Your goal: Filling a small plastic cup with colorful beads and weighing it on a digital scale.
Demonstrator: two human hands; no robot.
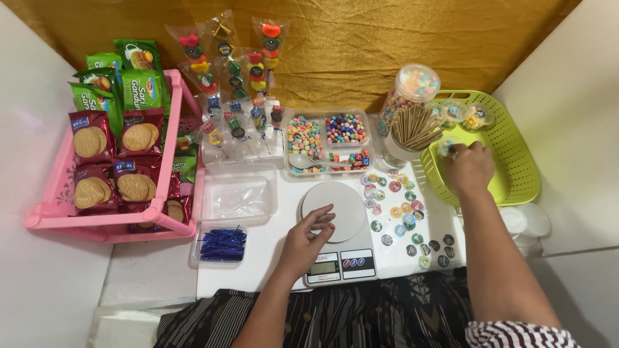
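Note:
My left hand (311, 233) rests with fingers apart on the round white plate of a small kitchen scale (348, 206), holding nothing. Over the lime green basket (516, 174) at the right, my right hand (469, 169) is closed around a small clear cup of coloured candy (446, 147). Two more filled cups (465, 114) sit at the back of the basket. Between the scale and the basket lie several round coloured stickers (403, 209).
A clear divided tray of coloured candies (329, 138) with a spoon, a cup of wooden skewers (412, 129), a candy jar (412, 87), candy skewers in bags (235, 71), a pink rack of biscuit packs (116, 161), an empty clear tray (238, 196), blue twist ties (221, 243), stacked lids (525, 222).

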